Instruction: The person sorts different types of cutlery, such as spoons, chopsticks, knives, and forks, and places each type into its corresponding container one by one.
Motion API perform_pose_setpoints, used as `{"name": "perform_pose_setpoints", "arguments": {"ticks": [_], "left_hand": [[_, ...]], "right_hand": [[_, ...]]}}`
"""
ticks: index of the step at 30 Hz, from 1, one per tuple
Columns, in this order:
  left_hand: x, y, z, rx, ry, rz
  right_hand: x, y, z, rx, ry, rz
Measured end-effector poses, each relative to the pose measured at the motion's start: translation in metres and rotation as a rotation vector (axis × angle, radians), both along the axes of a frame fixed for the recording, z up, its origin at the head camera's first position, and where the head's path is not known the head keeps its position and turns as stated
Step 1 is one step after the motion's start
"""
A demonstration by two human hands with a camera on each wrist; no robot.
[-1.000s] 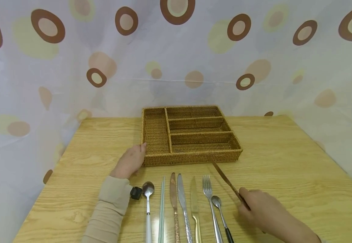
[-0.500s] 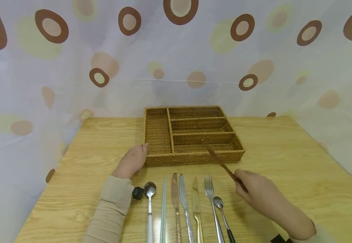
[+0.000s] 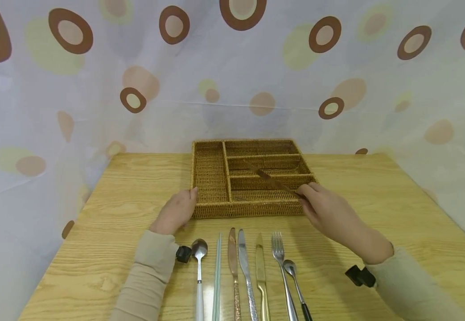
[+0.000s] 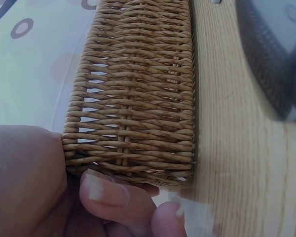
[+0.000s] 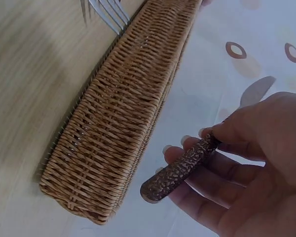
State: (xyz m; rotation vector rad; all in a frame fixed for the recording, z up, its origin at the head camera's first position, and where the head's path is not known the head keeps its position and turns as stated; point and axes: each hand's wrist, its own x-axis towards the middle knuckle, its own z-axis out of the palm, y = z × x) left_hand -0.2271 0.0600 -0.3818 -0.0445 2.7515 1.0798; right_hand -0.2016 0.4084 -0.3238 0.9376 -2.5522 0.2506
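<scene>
A wicker cutlery tray (image 3: 256, 208) with several compartments sits at the back of the table. My left hand (image 3: 177, 209) grips its front left corner; curled fingers (image 4: 113, 197) show at that corner in the left wrist view. Over the front right of the tray, my right hand (image 3: 332, 211) holds a copper-coloured table knife (image 3: 272, 180), its blade slanting up and left above the compartments. The right wrist view shows the knife's dark, textured handle (image 5: 180, 168) pinched between thumb and fingers.
In a row before the tray lie a white-handled spoon (image 3: 199, 267), pale green chopsticks (image 3: 217, 276), a copper knife (image 3: 233, 267), a silver knife (image 3: 246, 272), a gold knife (image 3: 261, 272), a fork (image 3: 282, 272) and a small black-handled spoon (image 3: 296, 283). A patterned curtain (image 3: 232, 89) hangs behind.
My right hand has moved forward and left with the knife, from in front of the tray to over its right compartments. My left hand keeps its place on the tray.
</scene>
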Motion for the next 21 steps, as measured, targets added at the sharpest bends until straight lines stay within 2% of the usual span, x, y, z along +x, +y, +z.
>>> {"name": "perform_pose_setpoints", "arguments": {"ticks": [6,14,21], "left_hand": [[-0.001,0.000,-0.001,0.011,0.004,0.002],[0.000,0.001,-0.002,0.008,0.004,0.016],[-0.001,0.000,-0.002,0.013,0.009,0.018]], "right_hand": [[-0.030,-0.005,0.010,0.015,-0.136,-0.039],[-0.065,-0.002,0.018,0.048,-0.188,-0.087],[-0.091,-0.003,0.012,0.081,-0.268,-0.156]]}}
